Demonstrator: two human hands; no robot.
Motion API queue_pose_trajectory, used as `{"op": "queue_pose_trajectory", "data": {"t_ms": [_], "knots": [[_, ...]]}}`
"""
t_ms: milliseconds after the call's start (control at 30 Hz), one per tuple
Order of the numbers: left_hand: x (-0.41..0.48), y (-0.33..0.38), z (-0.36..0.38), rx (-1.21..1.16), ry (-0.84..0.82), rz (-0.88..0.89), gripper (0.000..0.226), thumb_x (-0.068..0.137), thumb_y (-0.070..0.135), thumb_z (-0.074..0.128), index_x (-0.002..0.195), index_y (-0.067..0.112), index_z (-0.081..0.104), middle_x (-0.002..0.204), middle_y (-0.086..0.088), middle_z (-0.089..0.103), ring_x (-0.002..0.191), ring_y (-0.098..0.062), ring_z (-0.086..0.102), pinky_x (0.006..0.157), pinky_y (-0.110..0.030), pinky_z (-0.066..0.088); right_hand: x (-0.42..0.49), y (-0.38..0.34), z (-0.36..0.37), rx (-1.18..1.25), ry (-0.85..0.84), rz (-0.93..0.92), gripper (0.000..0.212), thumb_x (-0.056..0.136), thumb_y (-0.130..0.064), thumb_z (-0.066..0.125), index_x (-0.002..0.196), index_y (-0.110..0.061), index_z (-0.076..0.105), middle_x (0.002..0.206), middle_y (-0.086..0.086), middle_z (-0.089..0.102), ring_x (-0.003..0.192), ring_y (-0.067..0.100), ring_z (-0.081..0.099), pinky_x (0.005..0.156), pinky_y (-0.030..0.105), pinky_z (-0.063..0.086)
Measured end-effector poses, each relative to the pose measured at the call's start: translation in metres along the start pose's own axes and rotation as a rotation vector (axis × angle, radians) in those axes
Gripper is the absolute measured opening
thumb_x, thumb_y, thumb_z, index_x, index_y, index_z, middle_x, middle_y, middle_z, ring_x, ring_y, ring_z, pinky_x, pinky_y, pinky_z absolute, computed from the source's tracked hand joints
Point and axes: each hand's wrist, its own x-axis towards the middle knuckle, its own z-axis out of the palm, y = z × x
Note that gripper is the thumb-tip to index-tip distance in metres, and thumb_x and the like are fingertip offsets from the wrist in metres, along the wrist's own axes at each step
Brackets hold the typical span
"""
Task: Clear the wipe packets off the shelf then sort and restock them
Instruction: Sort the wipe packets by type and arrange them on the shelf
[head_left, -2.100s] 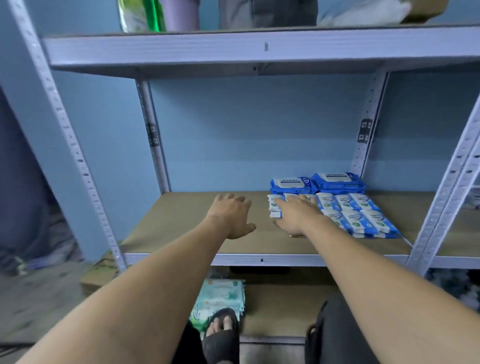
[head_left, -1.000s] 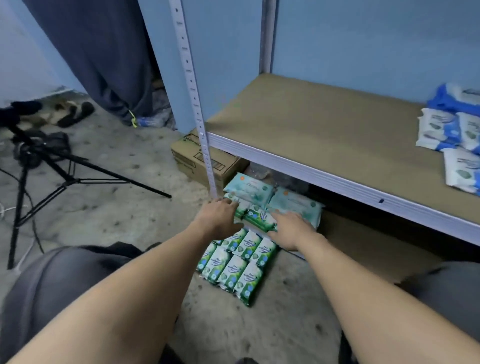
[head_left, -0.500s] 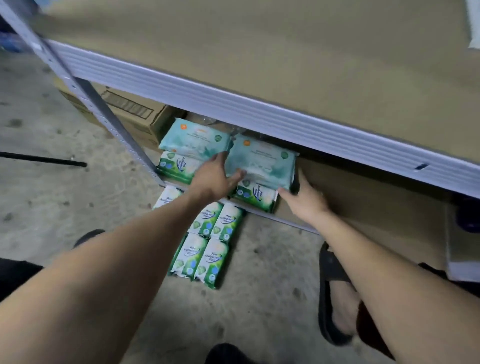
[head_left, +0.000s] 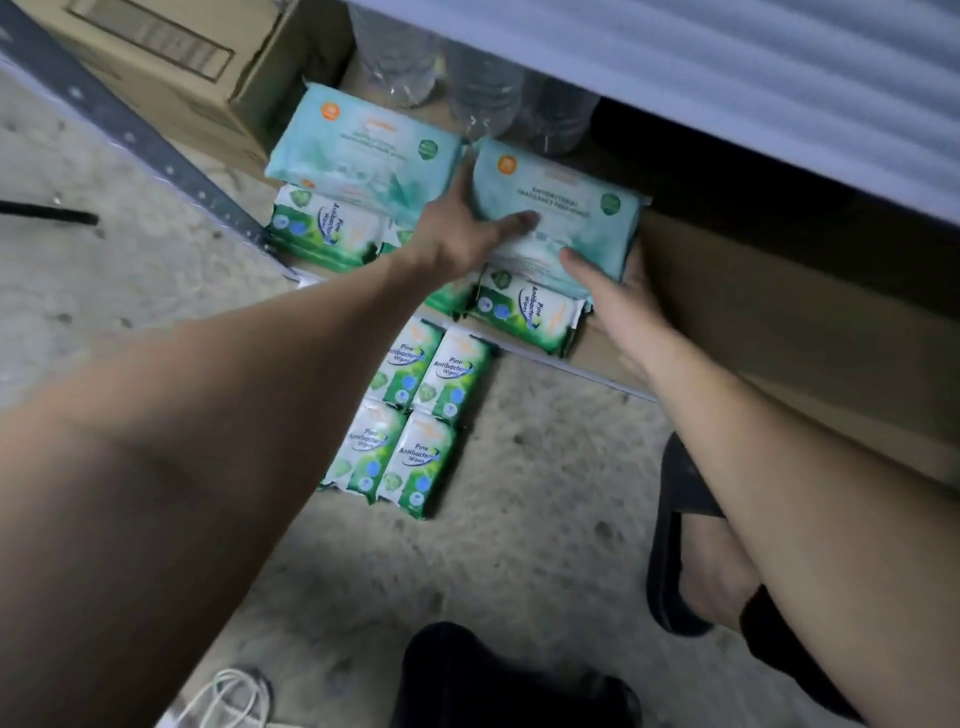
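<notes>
I am taking hold of the right-hand teal packet, just above the middle of the frame, with both hands at once, because it is wide and soft and would, I judge, sag if lifted from one end. My left hand is gripping its left end, thumb lying across the printed top and fingers going down into the gap beside the other teal packet. My right hand is pinching the near right corner, thumb on top, while the fingers are going under or behind the end, where I cannot see them. The packet is resting on a green pine packet at the front of the lowest shelf board, and a second green pine packet is lying under the left teal one. To free the green ones, the teal layer has to come off first. Four small green packets are lying in a tight two-by-two block on the concrete floor just below centre, touching one another, apparently grouped by kind for restocking. The grey shelf edge is overhanging at the upper right, so I am thinking the packet should slide toward me before it rises.
</notes>
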Motion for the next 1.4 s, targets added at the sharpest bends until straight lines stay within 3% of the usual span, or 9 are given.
{"op": "queue_pose_trajectory", "data": {"t_ms": [200,267,367,500,700,933,1133,1300,1400], "knots": [[0.008,0.004,0.007,-0.218,-0.067,-0.01,0.085,0.064,0.039,0.093,0.135,0.024,0.05,0.115,0.004,0.073,0.104,-0.012,0.071,0.096,-0.035,0.057,0.007,-0.003,0.0,0.109,-0.015,0.065,0.057,0.087,-0.021,0.077,0.135,-0.023,0.047,0.119,-0.009,0.07,0.1,0.006,0.069,0.075,0.021,0.052],[0.008,0.011,0.013,-0.259,-0.08,-0.009,0.084,0.063,0.028,0.092,0.136,0.019,0.049,0.115,0.003,0.073,0.102,-0.01,0.071,0.095,-0.033,0.057,0.008,-0.004,-0.004,0.145,0.0,0.062,0.06,0.086,-0.019,0.077,0.136,-0.023,0.046,0.119,-0.008,0.07,0.103,0.01,0.07,0.083,0.028,0.055],[0.007,0.019,0.023,-0.28,-0.101,-0.019,0.088,0.056,0.03,0.092,0.134,0.021,0.053,0.113,0.006,0.074,0.101,-0.009,0.071,0.095,-0.034,0.057,0.007,-0.004,-0.016,0.173,0.034,0.048,0.068,0.08,-0.022,0.081,0.138,-0.027,0.046,0.119,-0.009,0.071,0.107,0.012,0.069,0.098,0.039,0.054],[-0.002,0.033,0.03,-0.311,-0.117,-0.027,0.09,0.053,0.03,0.093,0.134,0.02,0.054,0.114,0.004,0.074,0.102,-0.013,0.071,0.095,-0.035,0.057,-0.009,-0.012,-0.031,0.15,0.065,0.011,0.086,0.069,-0.036,0.083,0.143,-0.037,0.041,0.119,-0.017,0.07,0.11,0.008,0.067,0.092,0.033,0.048],[-0.046,0.057,0.016,-0.237,-0.141,-0.001,0.082,0.049,0.039,0.089,0.123,0.027,0.059,0.113,0.006,0.074,0.102,-0.012,0.071,0.096,-0.037,0.056,-0.062,-0.021,-0.035,0.182,0.101,-0.017,0.062,0.067,-0.04,0.081,0.122,-0.043,0.053,0.112,-0.02,0.072,0.109,0.009,0.067,0.1,0.04,0.049],[-0.14,0.078,-0.025,-0.235,-0.182,-0.001,0.048,0.072,0.017,0.089,0.107,0.033,0.061,0.109,0.009,0.073,0.1,-0.009,0.07,0.091,-0.023,0.055,-0.149,-0.024,-0.024,0.283,0.062,-0.012,0.04,0.086,-0.028,0.078,0.112,-0.041,0.051,0.115,-0.015,0.069,0.109,0.013,0.066,0.091,0.043,0.053],[-0.221,0.094,-0.069,-0.203,-0.145,0.034,0.072,0.056,0.034,0.092,0.122,0.026,0.065,0.109,0.008,0.076,0.1,-0.014,0.073,0.098,-0.041,0.055,-0.227,-0.039,-0.009,0.29,0.019,-0.062,0.042,0.085,-0.033,0.078,0.115,-0.044,0.051,0.11,-0.02,0.071,0.11,0.016,0.066,0.094,0.047,0.051],[-0.283,0.117,-0.112,-0.158,-0.093,0.09,0.058,0.066,0.025,0.09,0.118,0.024,0.067,0.106,0.006,0.077,0.098,-0.016,0.073,0.098,-0.044,0.055,-0.283,-0.066,0.003,0.293,-0.032,-0.162,0.05,0.083,-0.035,0.079,0.123,-0.041,0.05,0.113,-0.018,0.07,0.108,0.015,0.067,0.083,0.041,0.053],[-0.313,0.139,-0.136,-0.141,-0.045,0.133,0.05,0.072,0.022,0.088,0.117,0.026,0.067,0.104,0.01,0.077,0.094,-0.013,0.074,0.094,-0.041,0.057,-0.309,-0.091,0.007,0.307,-0.061,-0.226,0.056,0.08,-0.037,0.082,0.125,-0.04,0.05,0.114,-0.017,0.07,0.108,0.014,0.068,0.091,0.046,0.056]]}}
